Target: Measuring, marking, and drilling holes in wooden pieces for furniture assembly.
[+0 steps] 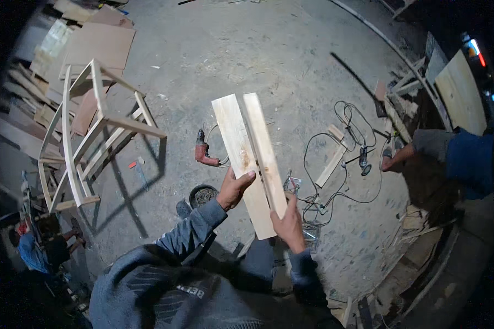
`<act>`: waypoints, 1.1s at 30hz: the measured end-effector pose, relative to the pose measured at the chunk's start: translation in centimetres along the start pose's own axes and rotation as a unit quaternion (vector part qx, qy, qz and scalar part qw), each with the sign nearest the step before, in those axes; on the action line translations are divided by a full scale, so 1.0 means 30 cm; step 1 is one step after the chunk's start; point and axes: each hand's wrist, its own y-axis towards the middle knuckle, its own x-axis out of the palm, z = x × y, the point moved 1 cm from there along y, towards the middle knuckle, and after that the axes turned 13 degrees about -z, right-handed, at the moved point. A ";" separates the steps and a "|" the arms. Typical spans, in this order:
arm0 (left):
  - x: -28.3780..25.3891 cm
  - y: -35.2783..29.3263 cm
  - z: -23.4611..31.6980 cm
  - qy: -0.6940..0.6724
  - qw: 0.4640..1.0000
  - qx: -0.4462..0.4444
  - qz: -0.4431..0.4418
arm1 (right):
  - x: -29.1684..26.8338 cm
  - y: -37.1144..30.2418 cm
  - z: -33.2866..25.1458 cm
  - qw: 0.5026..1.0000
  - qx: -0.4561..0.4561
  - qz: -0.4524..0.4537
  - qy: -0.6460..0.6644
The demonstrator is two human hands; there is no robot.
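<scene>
Two pale wooden boards are held up side by side over the floor, with a narrow gap between them. My left hand (235,190) is closed on the wider board (237,137), its thumb lying across the face; a knot marks this board. Around the lower end of the narrower board (265,148) my right hand (291,223) is wrapped. Both boards tilt a little, their far ends leaning left. Beyond my left hand a red corded drill (205,154) lies on the floor, and a dark round container (203,195) of small pieces, perhaps nails, stands nearby.
An unfinished wooden chair frame (101,131) stands at left, near stacked sheets (99,46). Right of the boards, an angle grinder (364,160), tangled cables (308,151) and a wood strip (331,165) lie on the floor. Other people are at far left (35,253) and right (469,159).
</scene>
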 end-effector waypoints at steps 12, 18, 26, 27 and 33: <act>-0.566 -0.911 0.863 -0.065 0.991 0.076 -0.084 | 0.876 -0.205 -0.763 0.872 -0.019 -0.309 0.380; -0.731 -1.143 1.092 -0.095 0.985 0.142 -0.017 | 1.102 -0.272 -1.116 0.958 -0.121 -0.195 0.170; -0.893 -1.179 1.266 -0.114 0.937 0.250 0.215 | 1.276 -0.153 -1.473 0.933 -0.262 0.033 -0.245; -0.906 -1.172 1.293 -0.116 0.938 0.242 0.219 | 1.289 -0.123 -1.487 0.936 -0.261 0.037 -0.234; -1.089 -1.039 1.505 -0.151 0.940 0.240 0.192 | 1.380 0.202 -1.651 0.942 -0.241 -0.003 -0.232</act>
